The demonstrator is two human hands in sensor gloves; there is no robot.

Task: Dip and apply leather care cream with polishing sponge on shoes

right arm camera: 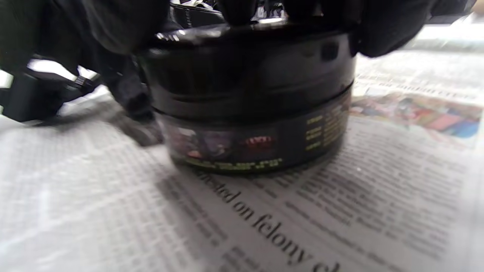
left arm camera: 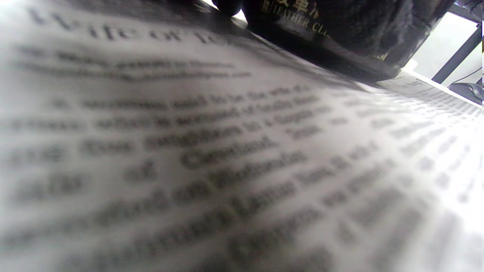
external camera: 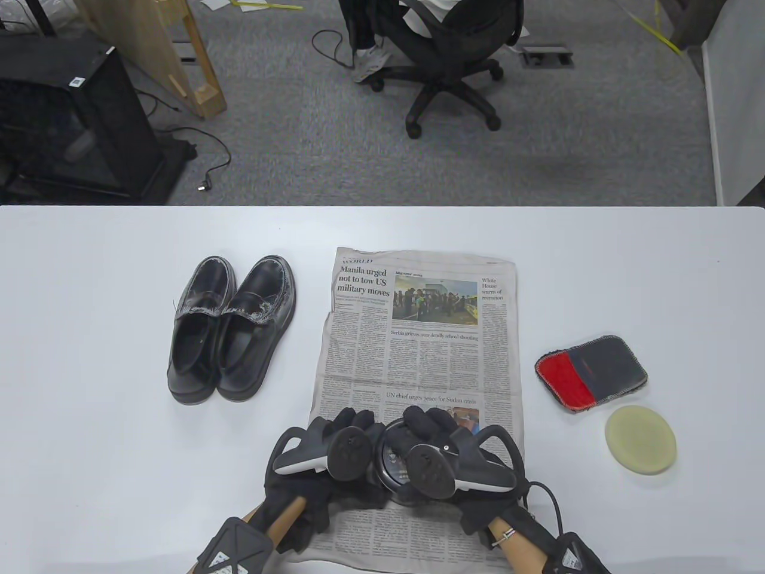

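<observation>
Both hands met at the 6 o'clock end of the newspaper point(external camera: 418, 335), around a squat black jar of leather care cream point(right arm camera: 251, 98) that stood upright on the print. The right hand point(external camera: 445, 460) lay over the lid point(right arm camera: 249, 41), its fingertips point(right arm camera: 382, 26) curled down over the rim, as the right wrist view showed. The left hand point(external camera: 326, 457) sat against the jar's 9 o'clock side, seemingly steadying the base; how tightly its fingers pressed could not be told from any view.

The jar looked rigid, glossy and probably slick under gloves, so the best hold would be around the lid's edge with the body braced below, most likely to twist it off. It was likely light enough to spin unless held down.

At 3 o'clock from the paper lay the pale round polishing sponge point(external camera: 640, 439), soft and easily squashed, best pinched by its edge. Just beyond it, toward 12 o'clock, was a red and grey cloth pad point(external camera: 591, 372). The pair of black shoes point(external camera: 230, 329) stood side by side at 9 o'clock of the paper, well apart from the hands, their uppers stiff and scuffed white near the vamp.
</observation>
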